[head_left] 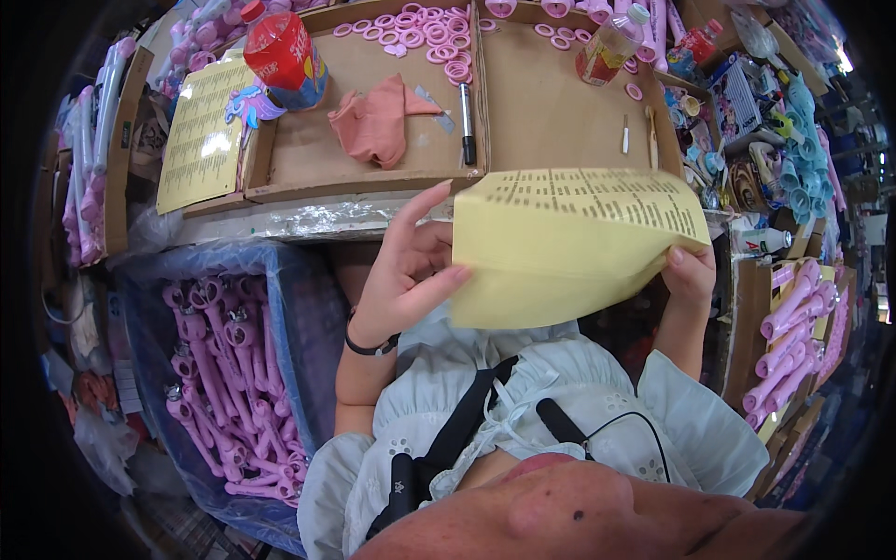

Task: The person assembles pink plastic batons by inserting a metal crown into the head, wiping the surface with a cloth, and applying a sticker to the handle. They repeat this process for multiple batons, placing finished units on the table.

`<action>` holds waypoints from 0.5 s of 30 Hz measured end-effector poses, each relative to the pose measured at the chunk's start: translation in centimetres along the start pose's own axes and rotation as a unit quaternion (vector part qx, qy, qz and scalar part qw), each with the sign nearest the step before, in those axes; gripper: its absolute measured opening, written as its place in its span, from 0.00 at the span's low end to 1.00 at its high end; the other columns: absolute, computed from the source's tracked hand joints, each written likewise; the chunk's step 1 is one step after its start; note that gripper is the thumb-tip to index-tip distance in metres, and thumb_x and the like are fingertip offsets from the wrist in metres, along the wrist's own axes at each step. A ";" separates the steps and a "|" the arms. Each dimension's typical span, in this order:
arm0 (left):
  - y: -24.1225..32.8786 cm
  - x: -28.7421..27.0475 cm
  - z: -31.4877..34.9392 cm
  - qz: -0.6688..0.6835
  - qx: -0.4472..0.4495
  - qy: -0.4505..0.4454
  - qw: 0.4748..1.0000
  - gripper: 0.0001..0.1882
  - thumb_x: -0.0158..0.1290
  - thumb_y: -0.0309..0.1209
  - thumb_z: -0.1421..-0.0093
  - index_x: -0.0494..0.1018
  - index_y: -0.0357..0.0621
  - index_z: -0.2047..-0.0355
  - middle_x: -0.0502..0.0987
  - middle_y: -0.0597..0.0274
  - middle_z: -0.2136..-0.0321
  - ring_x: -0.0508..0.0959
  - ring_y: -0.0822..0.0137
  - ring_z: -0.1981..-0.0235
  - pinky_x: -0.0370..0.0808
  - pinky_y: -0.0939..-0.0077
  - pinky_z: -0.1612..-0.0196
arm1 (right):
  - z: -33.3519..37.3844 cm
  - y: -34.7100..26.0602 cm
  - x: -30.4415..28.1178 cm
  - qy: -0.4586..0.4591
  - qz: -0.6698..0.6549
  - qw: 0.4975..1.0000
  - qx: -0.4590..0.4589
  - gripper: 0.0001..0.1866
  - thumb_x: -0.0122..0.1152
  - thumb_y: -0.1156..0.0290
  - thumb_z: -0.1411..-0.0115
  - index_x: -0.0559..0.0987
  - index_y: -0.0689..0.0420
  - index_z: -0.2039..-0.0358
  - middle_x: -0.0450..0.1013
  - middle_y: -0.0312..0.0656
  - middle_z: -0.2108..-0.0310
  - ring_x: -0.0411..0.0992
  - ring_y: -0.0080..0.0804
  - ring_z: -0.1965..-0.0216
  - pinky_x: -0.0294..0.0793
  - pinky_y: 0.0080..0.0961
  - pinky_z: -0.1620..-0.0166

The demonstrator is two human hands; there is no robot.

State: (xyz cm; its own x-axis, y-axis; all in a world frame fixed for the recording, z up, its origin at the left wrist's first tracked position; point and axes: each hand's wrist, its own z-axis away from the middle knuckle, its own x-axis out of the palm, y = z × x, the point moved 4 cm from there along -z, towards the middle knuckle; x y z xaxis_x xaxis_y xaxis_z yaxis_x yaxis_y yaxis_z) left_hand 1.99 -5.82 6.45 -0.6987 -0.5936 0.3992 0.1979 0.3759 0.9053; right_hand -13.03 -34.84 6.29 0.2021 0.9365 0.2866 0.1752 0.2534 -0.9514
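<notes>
A yellow printed sheet point(560, 271) is held up in front of my chest, bowed, with lines of dark print along its far part. My right hand point(689, 275) pinches its right edge, thumb on top. At the left edge is my left hand point(411, 271), its thumb lying over the paper and its index finger stretched upward; the other fingers are curled and partly hidden by the sheet. Beyond the paper, in a cardboard tray point(299, 182), lie a salmon-coloured cloth point(373, 126) and a black marker point(468, 126). Pink rings point(439, 33) are scattered at the tray's far side.
A blue-lined bin point(280, 280) of pink wand-like plastic parts point(224, 364) stands at my left. A red-labelled bottle point(285, 61) and another yellow sheet point(201, 135) are at the far left. Another bottle point(611, 47) stands in the right-hand tray. Pink tubes point(793, 341) lie in a box at right.
</notes>
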 end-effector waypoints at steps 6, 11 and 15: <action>-0.9 -0.3 -0.4 0.112 -0.073 -0.002 0.991 0.30 0.48 0.18 0.41 0.52 0.41 0.39 0.70 0.55 0.51 0.71 0.72 0.53 0.67 0.80 0.52 | -0.1 0.9 0.9 -0.012 -0.025 1.000 0.010 0.27 0.58 0.79 0.48 0.67 0.67 0.46 0.70 0.44 0.50 0.67 0.30 0.49 0.63 0.27 0.46; -0.7 -0.1 -0.5 0.039 -0.039 0.011 0.998 0.23 0.47 0.18 0.40 0.60 0.38 0.44 0.71 0.58 0.53 0.71 0.74 0.54 0.67 0.83 0.54 | 0.4 0.8 0.5 -0.024 -0.028 0.999 -0.006 0.29 0.58 0.79 0.49 0.65 0.67 0.45 0.70 0.45 0.49 0.67 0.30 0.49 0.63 0.28 0.46; -1.1 0.0 -0.3 0.001 -0.026 0.009 1.000 0.21 0.47 0.18 0.40 0.61 0.38 0.46 0.72 0.60 0.55 0.72 0.75 0.56 0.69 0.84 0.56 | 0.8 0.4 0.3 -0.045 -0.008 0.998 -0.033 0.32 0.63 0.72 0.48 0.64 0.68 0.44 0.68 0.47 0.48 0.67 0.33 0.47 0.64 0.30 0.45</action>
State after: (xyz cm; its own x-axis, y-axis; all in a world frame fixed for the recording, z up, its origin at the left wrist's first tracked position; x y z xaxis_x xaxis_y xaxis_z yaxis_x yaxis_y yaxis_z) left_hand 1.96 -6.43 5.50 -0.6855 -0.6066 0.4026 0.2339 0.3401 0.9108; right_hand -13.70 -34.31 5.92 0.1123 0.9513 0.2870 0.2408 0.2541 -0.9367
